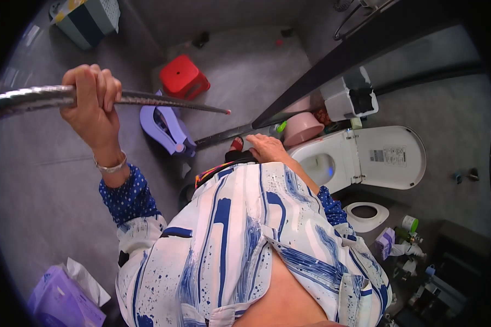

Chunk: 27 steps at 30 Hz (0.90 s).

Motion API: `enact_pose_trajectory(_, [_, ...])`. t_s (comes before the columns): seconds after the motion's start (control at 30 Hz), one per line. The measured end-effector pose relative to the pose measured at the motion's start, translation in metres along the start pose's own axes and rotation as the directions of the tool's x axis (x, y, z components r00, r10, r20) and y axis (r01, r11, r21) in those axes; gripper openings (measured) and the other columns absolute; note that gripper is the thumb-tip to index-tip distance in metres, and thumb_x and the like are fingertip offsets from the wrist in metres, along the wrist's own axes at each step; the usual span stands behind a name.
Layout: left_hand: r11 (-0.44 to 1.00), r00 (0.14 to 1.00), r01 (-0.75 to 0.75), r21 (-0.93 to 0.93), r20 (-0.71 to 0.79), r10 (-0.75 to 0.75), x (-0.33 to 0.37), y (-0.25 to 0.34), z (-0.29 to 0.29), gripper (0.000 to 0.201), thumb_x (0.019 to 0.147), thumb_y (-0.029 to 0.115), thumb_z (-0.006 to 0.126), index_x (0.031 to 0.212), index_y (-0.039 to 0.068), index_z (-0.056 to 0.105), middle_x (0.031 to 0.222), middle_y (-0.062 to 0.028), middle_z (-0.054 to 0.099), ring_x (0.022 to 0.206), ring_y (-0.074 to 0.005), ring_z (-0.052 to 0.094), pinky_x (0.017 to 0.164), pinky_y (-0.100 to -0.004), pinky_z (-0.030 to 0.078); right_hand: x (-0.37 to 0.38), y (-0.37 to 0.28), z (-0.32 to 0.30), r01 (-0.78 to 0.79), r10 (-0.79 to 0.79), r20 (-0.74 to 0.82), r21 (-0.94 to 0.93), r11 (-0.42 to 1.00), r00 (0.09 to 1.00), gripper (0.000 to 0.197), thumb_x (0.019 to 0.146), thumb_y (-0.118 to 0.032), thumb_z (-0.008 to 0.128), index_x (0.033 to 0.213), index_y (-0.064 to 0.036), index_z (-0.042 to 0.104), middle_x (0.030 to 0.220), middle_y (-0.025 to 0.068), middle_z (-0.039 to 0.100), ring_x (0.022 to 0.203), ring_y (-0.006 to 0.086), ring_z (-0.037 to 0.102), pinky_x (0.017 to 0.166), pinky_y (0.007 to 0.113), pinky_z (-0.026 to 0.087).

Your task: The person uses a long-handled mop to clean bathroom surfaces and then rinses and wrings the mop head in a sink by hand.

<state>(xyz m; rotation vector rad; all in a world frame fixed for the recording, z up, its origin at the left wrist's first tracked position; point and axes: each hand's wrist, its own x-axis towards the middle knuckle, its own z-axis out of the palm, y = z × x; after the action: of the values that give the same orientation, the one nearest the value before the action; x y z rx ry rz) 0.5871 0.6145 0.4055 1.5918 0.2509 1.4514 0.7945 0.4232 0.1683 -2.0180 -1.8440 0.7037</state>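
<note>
My left hand [95, 101] is raised at the left, its fingers wrapped round a long, shiny metal pole [158, 102]. The pole runs from the left rim toward the middle and narrows with distance to a pinkish end. My right hand [267, 148] rests low in front of my waist, fingers stretched out and holding nothing that I can see. It lies just left of a white toilet [341, 158], whose lid is raised. Under the pole stands a purple plastic folding stool [172, 128]. Both forearms show blue dotted sleeve covers.
A red stool [183, 76] stands beyond the purple one. A dark frame [322, 68] crosses the upper right. Near the toilet are a pink basin [303, 128] and a white bin [343, 101]. A purple tissue pack [65, 300] is lower left; a crate [87, 22] is upper left.
</note>
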Motion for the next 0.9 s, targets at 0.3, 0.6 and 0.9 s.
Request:
enact_pose_trajectory(0.3, [0.994, 0.992, -0.097, 0.044, -0.073, 0.101, 0.009, 0.017, 0.003, 0.021, 0.093, 0.018, 0.055, 0.075, 0.007, 0.051, 0.052, 0.0017, 0.036, 0.04, -0.0057, 0.031, 0.04, -0.0199, 0.03, 0.035, -0.007, -0.048, 0.268, -0.282, -0.201, -0.094, 0.959, 0.938, 0.034, 0.077, -0.007, 0.062, 0.11, -0.0069, 0.053, 0.09, 0.0132, 0.058, 0.085, 0.0294, 0.058, 0.075, 0.038, 0.047])
enact_pose_trajectory(0.6, [0.999, 0.996, -0.044, -0.004, -0.076, 0.044, 0.005, 0.006, 0.025, 0.02, 0.094, 0.014, 0.051, 0.075, 0.008, 0.046, 0.061, 0.0008, 0.036, 0.046, -0.0058, 0.03, 0.044, -0.0209, 0.029, 0.042, 0.001, -0.093, 0.23, -0.25, -0.519, -0.104, 0.968, 0.817, 0.058, 0.079, -0.006, 0.06, 0.131, -0.0036, 0.036, 0.106, 0.0173, 0.054, 0.097, 0.0311, 0.053, 0.082, 0.038, 0.043])
enact_pose_trajectory(0.9, [0.995, 0.995, -0.092, -0.036, 0.045, 0.094, 0.031, 0.016, 0.063, 0.02, 0.094, 0.012, 0.05, 0.075, 0.006, 0.045, 0.059, 0.0011, 0.034, 0.046, -0.0055, 0.03, 0.045, -0.0205, 0.029, -0.006, 0.018, -0.093, 0.072, 0.002, -0.575, 0.106, 0.992, 0.818, 0.057, 0.08, -0.007, 0.059, 0.132, -0.0032, 0.035, 0.11, 0.0175, 0.053, 0.1, 0.0326, 0.053, 0.082, 0.041, 0.042])
